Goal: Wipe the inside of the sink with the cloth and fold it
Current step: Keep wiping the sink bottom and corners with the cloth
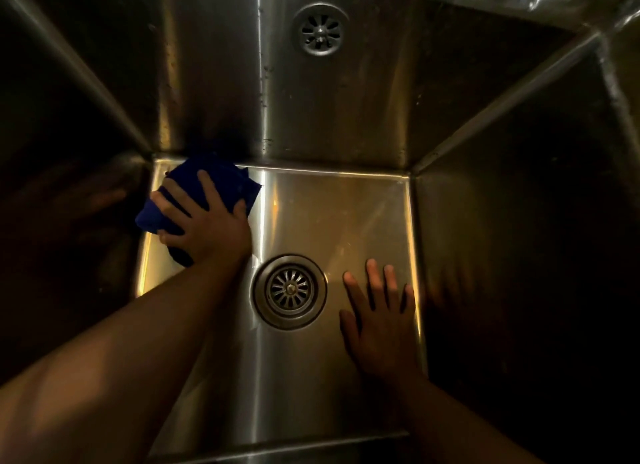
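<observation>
Left grip: the left hand (pixel 204 224) lies over the cloth (pixel 232 181), fingers spread and bent onto the wad, clutching it and pressing it down.
Right grip: the right hand (pixel 381 325) is released, holding nothing, with its fingers straight and flat on the sink floor (pixel 339 214), near right of the drain.
Drain strainer (pixel 289 290): round, with radial slots and a raised ring. It sits mid-floor between the two hands and apart from both.
Cloth position: the far-left corner of the floor, bunched where the floor meets the far wall (pixel 346 117) and the left wall.
Cloth handling: dark blue, soft and limp, and probably light. It should crumple under pressure and keep no shape, so a broad palm suits wiping. For folding, it is judged best taken by two corners or along one edge.
Sink surfaces: brushed stainless steel with flat panels and sharp seams. It is glossy and likely slick, and spots show on the far wall.
Far wall detail: a second round grille (pixel 320 28) shows there; whether it is a fitting or a reflection cannot be told.
Progress: wiping appears to be under way, and the cloth is not yet folded.
</observation>
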Tool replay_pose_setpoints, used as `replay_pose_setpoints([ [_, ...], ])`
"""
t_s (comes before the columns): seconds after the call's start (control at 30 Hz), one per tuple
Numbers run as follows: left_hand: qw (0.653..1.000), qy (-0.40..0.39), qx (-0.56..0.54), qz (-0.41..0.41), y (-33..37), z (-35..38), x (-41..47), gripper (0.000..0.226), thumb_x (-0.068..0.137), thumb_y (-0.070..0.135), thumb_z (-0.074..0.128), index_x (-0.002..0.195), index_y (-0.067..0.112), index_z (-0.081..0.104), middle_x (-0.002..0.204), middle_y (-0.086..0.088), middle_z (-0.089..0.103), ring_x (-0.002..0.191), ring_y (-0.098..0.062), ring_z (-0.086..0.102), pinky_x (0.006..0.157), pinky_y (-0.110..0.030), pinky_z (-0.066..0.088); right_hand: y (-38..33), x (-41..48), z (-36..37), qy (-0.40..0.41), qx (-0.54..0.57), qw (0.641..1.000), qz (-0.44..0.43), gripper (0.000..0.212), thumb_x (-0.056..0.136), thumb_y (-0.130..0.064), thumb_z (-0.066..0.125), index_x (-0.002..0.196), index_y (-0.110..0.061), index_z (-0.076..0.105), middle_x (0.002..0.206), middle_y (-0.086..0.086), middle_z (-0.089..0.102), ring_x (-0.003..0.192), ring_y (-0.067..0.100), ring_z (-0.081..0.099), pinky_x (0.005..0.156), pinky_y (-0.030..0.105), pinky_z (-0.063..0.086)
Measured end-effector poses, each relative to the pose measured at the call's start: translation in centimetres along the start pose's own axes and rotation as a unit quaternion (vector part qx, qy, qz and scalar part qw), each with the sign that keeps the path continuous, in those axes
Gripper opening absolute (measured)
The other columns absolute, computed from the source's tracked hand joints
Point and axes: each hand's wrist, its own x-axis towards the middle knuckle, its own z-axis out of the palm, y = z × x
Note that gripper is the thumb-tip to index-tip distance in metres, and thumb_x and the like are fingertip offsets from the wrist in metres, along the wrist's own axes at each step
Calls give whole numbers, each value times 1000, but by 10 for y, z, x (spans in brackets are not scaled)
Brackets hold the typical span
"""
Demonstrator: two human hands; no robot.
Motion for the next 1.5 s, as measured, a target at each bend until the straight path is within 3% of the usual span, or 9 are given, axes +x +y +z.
replay_pose_setpoints([
  [0.27,994,21,-35,97,-22,-19,-14,62,96,46,34,151,26,14,160,-14,7,146,-34,6,106,-63,17,-46,38,-25,84,105,988,-70,58,88,-43,47,141,-22,39,149,17,39,134,39,38,108,59,26],
  [0.37,983,83,-56,157,-56,-29,-27,60,95,38,32,150,14,22,157,-18,17,145,-36,15,108,-57,21,-123,107,-52,79,182,967,-158,62,88,-43,49,146,-26,35,155,15,27,142,36,22,112,55,21],
  [0.5,972,109,-163,133,-96,-23,-45,62,88,31,38,145,8,29,152,-24,27,140,-42,24,109,-58,26,-198,174,-60,-39,56,967,-247,61,94,-58,37,150,-40,22,162,3,8,148,33,2,114,62,3],
  [0.63,981,53,-35,184,-115,-8,-59,67,90,39,30,146,3,28,153,-26,23,143,-41,17,110,-60,22,-187,185,-42,-45,50,964,-258,63,91,-64,38,148,-43,25,162,-3,11,148,27,6,112,66,6],
  [0.93,962,60,87,251,-124,1,-60,63,90,43,33,146,13,35,154,-22,22,146,-36,14,113,-54,14,-2,126,-34,-37,31,998,44,70,83,-62,30,149,-39,27,160,5,19,147,30,16,115,59,14],
  [1.17,963,73,88,243,-124,2,-60,63,92,43,32,148,15,31,156,-20,19,147,-33,11,113,-52,14,-1,22,-39,-85,7,994,62,71,90,-58,31,152,-25,22,159,18,15,145,43,16,108,63,24],
  [1.33,964,81,83,241,-125,3,-61,61,92,42,33,148,15,31,157,-19,19,148,-32,10,114,-52,14,-8,-50,-56,-151,-69,984,-71,82,75,-58,54,148,-26,30,152,25,29,135,50,34,88,68,44],
  [1.43,965,80,83,237,-124,2,-61,62,92,41,35,148,16,30,158,-18,18,148,-31,10,114,-52,14,-13,-70,-65,-207,-88,940,-255,94,48,-59,77,135,-34,49,139,19,51,118,44,55,69,57,56],
  [1.5,964,84,82,238,-123,1,-62,61,92,40,36,148,16,30,158,-18,18,148,-31,11,114,-52,14,-21,-67,-70,-218,-92,906,-350,79,50,-59,78,125,-41,59,126,13,64,103,35,67,67,47,58],
])
